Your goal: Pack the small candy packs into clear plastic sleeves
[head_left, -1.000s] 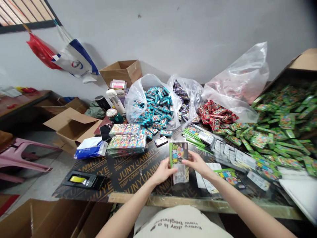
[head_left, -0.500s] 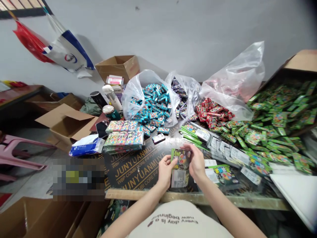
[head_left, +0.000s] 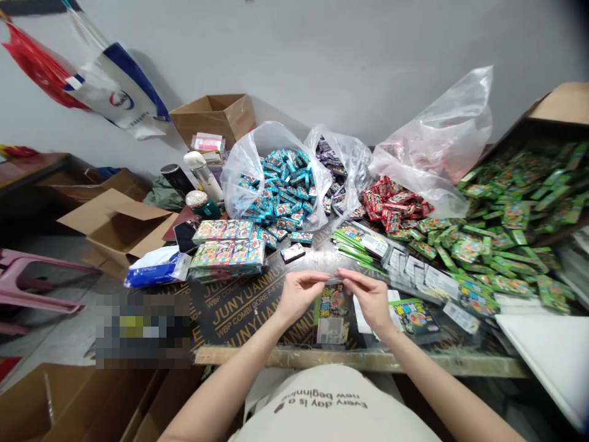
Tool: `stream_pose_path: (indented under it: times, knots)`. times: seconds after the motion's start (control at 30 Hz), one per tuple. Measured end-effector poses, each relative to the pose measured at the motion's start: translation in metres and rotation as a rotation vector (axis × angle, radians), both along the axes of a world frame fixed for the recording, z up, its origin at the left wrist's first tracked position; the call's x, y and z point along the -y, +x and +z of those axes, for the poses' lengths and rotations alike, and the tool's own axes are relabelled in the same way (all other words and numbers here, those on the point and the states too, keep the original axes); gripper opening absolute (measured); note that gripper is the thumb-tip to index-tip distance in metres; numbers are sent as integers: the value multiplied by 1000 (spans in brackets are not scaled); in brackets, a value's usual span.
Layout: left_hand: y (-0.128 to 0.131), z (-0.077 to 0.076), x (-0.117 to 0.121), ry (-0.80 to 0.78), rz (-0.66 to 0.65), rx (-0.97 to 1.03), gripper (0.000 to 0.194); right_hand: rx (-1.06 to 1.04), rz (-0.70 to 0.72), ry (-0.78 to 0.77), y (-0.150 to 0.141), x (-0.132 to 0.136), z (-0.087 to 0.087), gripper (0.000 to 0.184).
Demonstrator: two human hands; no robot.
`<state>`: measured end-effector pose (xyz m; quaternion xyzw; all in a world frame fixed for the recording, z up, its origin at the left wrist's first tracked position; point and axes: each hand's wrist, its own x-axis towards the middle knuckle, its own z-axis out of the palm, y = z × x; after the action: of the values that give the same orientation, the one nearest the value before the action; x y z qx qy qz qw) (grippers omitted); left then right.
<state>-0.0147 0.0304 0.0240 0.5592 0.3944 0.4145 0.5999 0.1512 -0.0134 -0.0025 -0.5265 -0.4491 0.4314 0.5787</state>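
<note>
Three clear plastic bags (head_left: 276, 166), two hands (head_left: 299, 298).

Pixelated patch (head_left: 145, 331) left of the printed packet (head_left: 332, 313), packet's top edge hidden by fingertips, cardboard box (head_left: 559, 113) right of the packet cut by frame edge

Left hand (head_left: 298, 296) and right hand (head_left: 370, 299) pinch a packet (head_left: 332, 313) — seemingly its top edge

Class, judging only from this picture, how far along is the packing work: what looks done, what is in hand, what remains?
Done: two flat stacks of filled packs sit left of centre. In hand: the left hand and right hand pinch the top edge of one clear sleeve holding a green card. Left: empty sleeves, and heaps of loose blue boxes, red boxes and green boxes.
</note>
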Motion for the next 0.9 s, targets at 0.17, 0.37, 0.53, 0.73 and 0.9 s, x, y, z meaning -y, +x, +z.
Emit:
stream_pose_path:
  times: [0.17, 0.37, 0.53, 0.73, 0.9]
  knots:
    - [-8, 1, -5, 108, -52, -129, 16, 264, 86, 106, 0, 4, 3, 18]
    - [-9, -1, -15, 71, -131, -127, 16, 307, 115, -37, -2, -1, 22, 20]
    - [-11, 7, -4, 302, -157, -255, 13, 356, 190, 16, 5, 1, 19, 19]
    - [-16, 5, 1, 367, -188, -284, 12, 502, 117, 230, 16, 17, -6, 21]
    - [-21, -10, -9, 232, -93, -194, 10, 384, 92, 136, 9, 24, -34, 41]
